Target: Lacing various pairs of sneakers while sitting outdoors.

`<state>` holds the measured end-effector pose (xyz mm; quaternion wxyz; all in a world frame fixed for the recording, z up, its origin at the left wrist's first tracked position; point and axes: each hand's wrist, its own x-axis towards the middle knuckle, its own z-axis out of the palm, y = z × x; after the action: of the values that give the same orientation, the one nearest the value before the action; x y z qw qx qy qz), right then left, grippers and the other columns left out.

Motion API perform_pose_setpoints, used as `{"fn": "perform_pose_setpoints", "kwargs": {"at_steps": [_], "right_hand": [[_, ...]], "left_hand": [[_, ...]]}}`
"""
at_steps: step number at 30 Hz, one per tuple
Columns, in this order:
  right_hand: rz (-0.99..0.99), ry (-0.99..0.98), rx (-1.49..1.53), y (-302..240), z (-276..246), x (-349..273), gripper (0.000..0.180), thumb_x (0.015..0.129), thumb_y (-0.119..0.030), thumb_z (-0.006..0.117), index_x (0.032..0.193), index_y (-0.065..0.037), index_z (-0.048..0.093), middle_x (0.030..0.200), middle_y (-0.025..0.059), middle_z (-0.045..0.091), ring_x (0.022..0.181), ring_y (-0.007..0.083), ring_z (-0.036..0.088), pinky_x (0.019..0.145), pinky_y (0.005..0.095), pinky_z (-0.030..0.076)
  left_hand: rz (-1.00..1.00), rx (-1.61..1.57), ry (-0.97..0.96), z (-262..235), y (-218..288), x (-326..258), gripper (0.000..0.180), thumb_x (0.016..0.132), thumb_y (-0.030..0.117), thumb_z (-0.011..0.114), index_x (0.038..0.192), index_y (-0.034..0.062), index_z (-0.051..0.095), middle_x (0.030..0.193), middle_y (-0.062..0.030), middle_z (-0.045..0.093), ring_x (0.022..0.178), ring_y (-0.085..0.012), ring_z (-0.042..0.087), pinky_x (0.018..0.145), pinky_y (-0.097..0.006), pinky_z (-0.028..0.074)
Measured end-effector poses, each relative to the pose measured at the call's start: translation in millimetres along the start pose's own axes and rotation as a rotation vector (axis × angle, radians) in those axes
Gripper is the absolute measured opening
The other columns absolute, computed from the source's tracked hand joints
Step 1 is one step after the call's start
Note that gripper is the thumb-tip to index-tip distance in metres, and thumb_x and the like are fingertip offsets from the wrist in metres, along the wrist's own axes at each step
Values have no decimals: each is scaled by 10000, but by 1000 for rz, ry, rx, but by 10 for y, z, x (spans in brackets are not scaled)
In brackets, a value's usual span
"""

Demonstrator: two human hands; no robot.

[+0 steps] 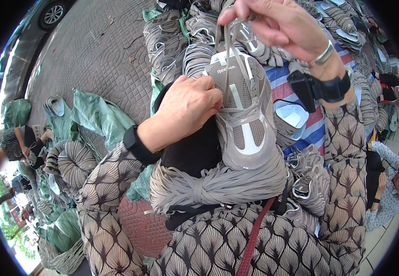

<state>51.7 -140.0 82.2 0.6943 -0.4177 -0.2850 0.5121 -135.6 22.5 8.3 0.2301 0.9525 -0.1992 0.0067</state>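
Observation:
A grey and white shoe upper [245,106] stands in front of me, resting on a thick bundle of grey laces [218,181] in my lap. My left hand [188,108] presses against the upper's left side, fingers curled at the eyelets. My right hand [277,23] is raised above the tongue and pinches a grey lace [227,55] that runs down into the upper. A ring and a black wrist device sit on my right hand and wrist. A black cloth [192,149] lies under my left hand.
Heaps of similar grey shoe uppers [176,41] cover a striped tarp [312,124] ahead and to the right. Green sacks [98,115] lie on patterned paving at left. Another person [20,145] sits at far left; someone else sits at right [383,184]. A parked car [29,41] is top left.

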Motion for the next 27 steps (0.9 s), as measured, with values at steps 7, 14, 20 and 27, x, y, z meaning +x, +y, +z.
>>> {"fn": "perform_pose_setpoints", "kwargs": {"at_steps": [7,14,20,27], "right_hand": [[-37,331,-70,-110,-503,18,249,984,-167,386,856,-27,547,1014,193,648,436,5,378,411,146,329],[-9,-218,-254,-371,108,608,274,998,-225,381,974,-11,550,877,175,674,449,54,486,400,160,371],[152,172,-1693,-504,1023,654,258,936,-214,490,866,14,589,754,118,653,438,93,550,393,194,414],[229,-182,-1085,87,107,-340,226,950,-174,488,895,-32,654,795,30,673,473,11,546,393,132,395]], "left_hand": [[-98,-266,158,81,-29,-23,200,720,119,688,869,64,568,848,-83,548,822,-266,563,708,-378,436],[13,-730,297,32,-63,355,368,963,361,462,856,55,634,1097,-95,599,1074,-219,530,945,-378,394],[-31,-1422,317,-294,-121,188,434,1008,323,278,794,61,548,846,-99,615,1007,-289,585,981,-412,374],[-254,-928,553,-434,2,17,451,1003,302,363,785,-14,599,776,-86,617,785,-155,592,806,-274,445]]}}
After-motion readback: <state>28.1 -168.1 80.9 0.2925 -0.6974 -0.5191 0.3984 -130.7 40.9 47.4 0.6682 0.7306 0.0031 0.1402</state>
